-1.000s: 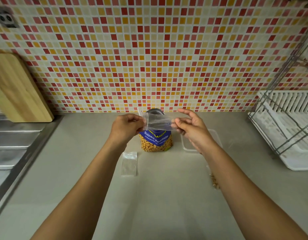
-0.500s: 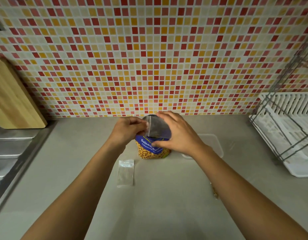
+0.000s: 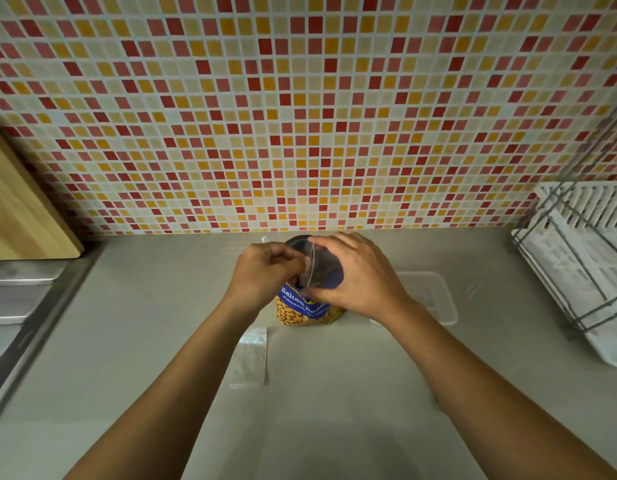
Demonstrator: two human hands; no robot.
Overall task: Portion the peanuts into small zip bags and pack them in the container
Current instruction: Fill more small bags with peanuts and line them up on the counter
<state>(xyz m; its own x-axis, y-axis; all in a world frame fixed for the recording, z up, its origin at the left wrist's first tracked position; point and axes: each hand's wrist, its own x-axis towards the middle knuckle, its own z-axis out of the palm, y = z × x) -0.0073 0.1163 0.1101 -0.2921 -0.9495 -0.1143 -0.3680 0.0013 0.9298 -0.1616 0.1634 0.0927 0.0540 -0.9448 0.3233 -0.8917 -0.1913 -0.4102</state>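
A blue and clear bag of salted peanuts (image 3: 305, 311) stands upright on the grey counter near the back wall. Over its open top I hold a small clear zip bag (image 3: 319, 266). My left hand (image 3: 265, 273) pinches the bag's left edge. My right hand (image 3: 355, 278) wraps over the bag's right side, thumb at its lower edge. Another empty zip bag (image 3: 250, 356) lies flat on the counter in front of the peanut bag. A clear plastic container (image 3: 430, 296) sits to the right, partly hidden behind my right wrist.
A white dish rack with a wire frame (image 3: 584, 261) stands at the right. A wooden cutting board (image 3: 19, 209) leans on the tiled wall at the left, above a steel sink drainer (image 3: 19, 299).
The zip bag has come down from being stretched between both hands to sit over the peanut bag's mouth. My right hand has turned over and closed round it.
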